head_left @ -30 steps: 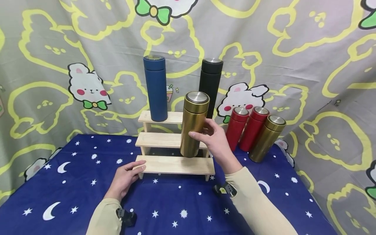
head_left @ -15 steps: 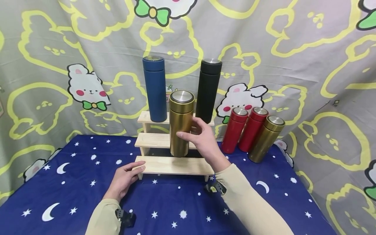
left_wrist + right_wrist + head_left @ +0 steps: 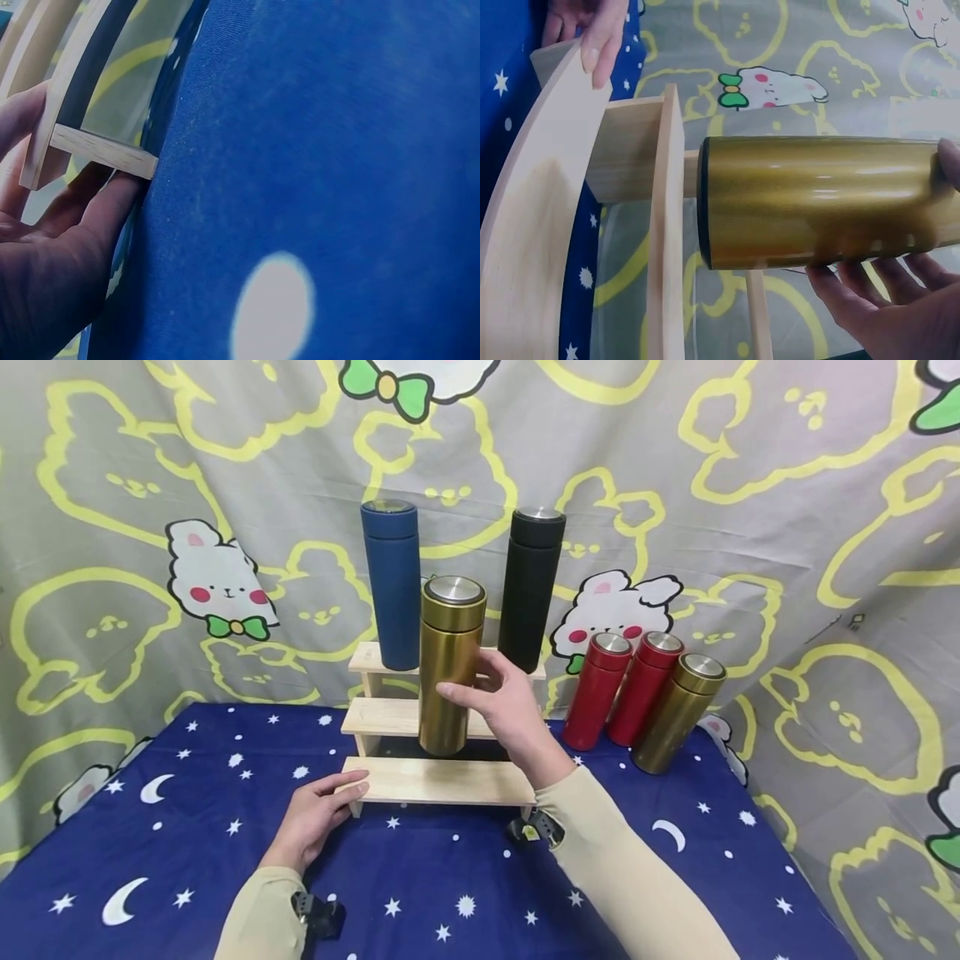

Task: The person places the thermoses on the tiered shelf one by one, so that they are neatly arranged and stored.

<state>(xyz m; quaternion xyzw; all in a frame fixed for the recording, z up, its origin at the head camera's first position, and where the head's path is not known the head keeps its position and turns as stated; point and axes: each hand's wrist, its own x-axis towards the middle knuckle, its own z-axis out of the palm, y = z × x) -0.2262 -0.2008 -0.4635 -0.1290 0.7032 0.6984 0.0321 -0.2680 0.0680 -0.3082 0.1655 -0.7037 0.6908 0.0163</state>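
My right hand [image 3: 506, 710] grips a gold thermos flask [image 3: 452, 668] by its side, thumb in front and fingers behind. The flask stands upright in the air over the three-step wooden display stand [image 3: 442, 781]. In the right wrist view its dark base [image 3: 703, 202] is close to the edge of the middle step. My left hand [image 3: 315, 814] holds the front left corner of the stand. The left wrist view has the thumb on the step board and fingers under it, against the leg [image 3: 105, 152]. On the top step stand a blue flask [image 3: 392, 589] and a black flask [image 3: 531, 589].
Right of the stand, two red flasks [image 3: 596, 693] [image 3: 647, 689] and another gold flask [image 3: 678, 714] stand on the blue star-patterned tablecloth [image 3: 420, 893]. A grey curtain [image 3: 300, 460] with yellow cartoon outlines hangs right behind the table.
My right hand has carried the gold flask leftward, from in front of the black flask to between it and the blue one, slightly higher. The left hand keeps its hold on the stand.
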